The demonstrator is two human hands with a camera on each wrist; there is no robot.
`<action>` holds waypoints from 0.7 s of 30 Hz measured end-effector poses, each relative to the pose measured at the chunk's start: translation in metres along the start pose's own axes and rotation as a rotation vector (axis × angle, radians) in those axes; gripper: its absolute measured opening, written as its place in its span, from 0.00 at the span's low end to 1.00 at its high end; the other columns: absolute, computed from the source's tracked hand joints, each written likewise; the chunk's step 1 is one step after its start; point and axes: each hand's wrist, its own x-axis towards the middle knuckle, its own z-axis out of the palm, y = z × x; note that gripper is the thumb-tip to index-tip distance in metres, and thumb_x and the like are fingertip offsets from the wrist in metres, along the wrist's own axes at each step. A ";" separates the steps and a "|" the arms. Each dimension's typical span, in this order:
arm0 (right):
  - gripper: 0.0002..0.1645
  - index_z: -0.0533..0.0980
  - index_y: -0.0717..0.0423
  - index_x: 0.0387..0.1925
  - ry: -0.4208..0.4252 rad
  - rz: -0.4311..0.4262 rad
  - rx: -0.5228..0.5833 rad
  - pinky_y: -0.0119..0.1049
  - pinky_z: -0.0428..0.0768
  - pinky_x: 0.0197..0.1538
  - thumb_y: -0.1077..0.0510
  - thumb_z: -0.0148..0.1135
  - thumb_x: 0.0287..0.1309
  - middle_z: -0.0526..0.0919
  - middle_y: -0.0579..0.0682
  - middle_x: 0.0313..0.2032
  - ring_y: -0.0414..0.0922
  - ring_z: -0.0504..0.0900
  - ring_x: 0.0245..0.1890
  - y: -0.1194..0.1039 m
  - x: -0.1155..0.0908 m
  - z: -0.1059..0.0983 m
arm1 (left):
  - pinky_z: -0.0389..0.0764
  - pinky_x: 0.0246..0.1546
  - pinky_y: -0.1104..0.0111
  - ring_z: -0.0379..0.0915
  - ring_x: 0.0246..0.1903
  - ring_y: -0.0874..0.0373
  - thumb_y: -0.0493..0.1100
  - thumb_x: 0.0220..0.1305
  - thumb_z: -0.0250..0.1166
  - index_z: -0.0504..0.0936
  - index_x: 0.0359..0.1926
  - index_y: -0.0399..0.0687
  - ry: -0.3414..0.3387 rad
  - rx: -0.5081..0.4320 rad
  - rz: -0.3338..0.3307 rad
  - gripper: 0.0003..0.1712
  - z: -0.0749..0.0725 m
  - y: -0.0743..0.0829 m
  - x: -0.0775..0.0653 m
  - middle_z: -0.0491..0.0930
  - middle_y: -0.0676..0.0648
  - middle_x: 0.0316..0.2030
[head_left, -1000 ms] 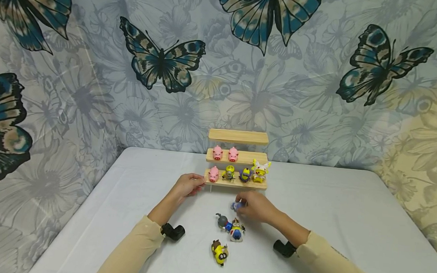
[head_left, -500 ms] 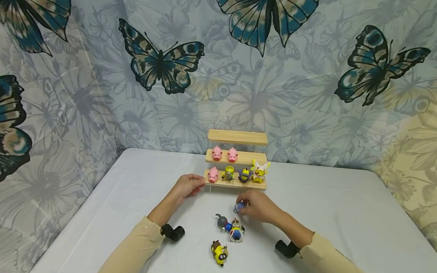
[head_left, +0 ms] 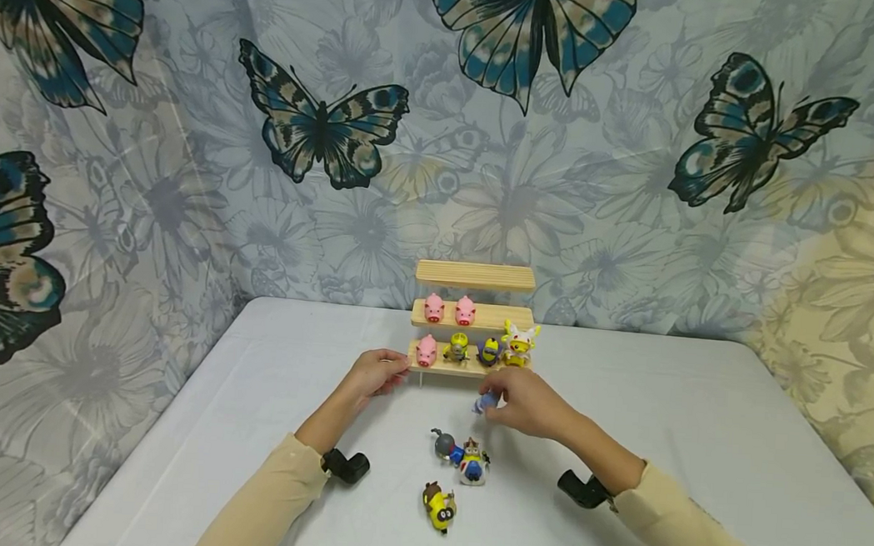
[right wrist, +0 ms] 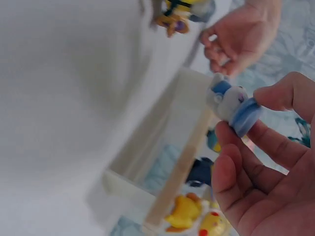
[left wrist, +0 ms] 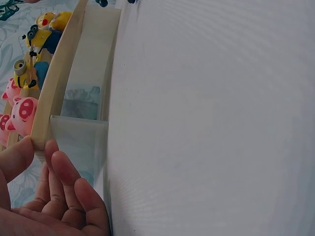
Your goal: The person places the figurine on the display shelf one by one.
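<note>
My right hand (head_left: pixel 530 406) pinches a small blue-and-white figurine (right wrist: pixel 234 105) between thumb and fingertips, in front of the wooden display shelf (head_left: pixel 472 315). In the head view that figurine partly hides behind the fingers. At the shelf's left end, the thumb and fingers of my left hand (left wrist: pixel 54 191) hold the corner of the lowest board (left wrist: pixel 59 73). Along this board stand a pink pig (head_left: pixel 426 351), a yellow figurine in grey (head_left: pixel 458 348), a dark-blue and yellow one (head_left: pixel 489 351) and a yellow figurine with a white horned hood (head_left: pixel 519 343).
Two more pigs stand on the middle board (head_left: pixel 505 317); the top board (head_left: pixel 474 275) bears nothing. Nearer on the white table (head_left: pixel 659 454) lie a grey-headed figurine (head_left: pixel 445 445), a crowned one (head_left: pixel 474 463) and a yellow-and-brown one (head_left: pixel 438 507).
My right hand has lifted the blue-and-white figurine from where it lay and carried it slightly right and towards the shelf. The left hand stays at the shelf's corner.
</note>
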 end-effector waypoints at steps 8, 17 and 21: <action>0.12 0.83 0.55 0.39 0.017 -0.036 -0.006 0.30 0.70 0.32 0.61 0.66 0.50 0.79 0.42 0.29 0.40 0.72 0.30 -0.007 0.000 -0.018 | 0.72 0.27 0.73 0.74 0.25 0.65 0.44 0.66 0.63 0.80 0.48 0.41 0.004 0.000 -0.011 0.14 0.000 0.000 0.000 0.83 0.53 0.30; 0.15 0.82 0.60 0.43 0.086 -0.033 -0.018 0.34 0.74 0.37 0.62 0.66 0.51 0.84 0.48 0.36 0.42 0.75 0.33 -0.019 0.005 -0.039 | 0.73 0.27 0.73 0.75 0.25 0.66 0.44 0.66 0.63 0.80 0.49 0.41 -0.001 -0.006 -0.007 0.14 -0.001 0.000 0.000 0.84 0.50 0.32; 0.14 0.83 0.59 0.42 0.118 -0.056 -0.037 0.34 0.74 0.37 0.63 0.67 0.51 0.84 0.47 0.34 0.41 0.74 0.32 -0.023 0.008 -0.046 | 0.73 0.27 0.73 0.75 0.24 0.66 0.44 0.67 0.63 0.80 0.49 0.41 0.000 -0.004 -0.007 0.14 -0.001 0.001 0.000 0.85 0.49 0.34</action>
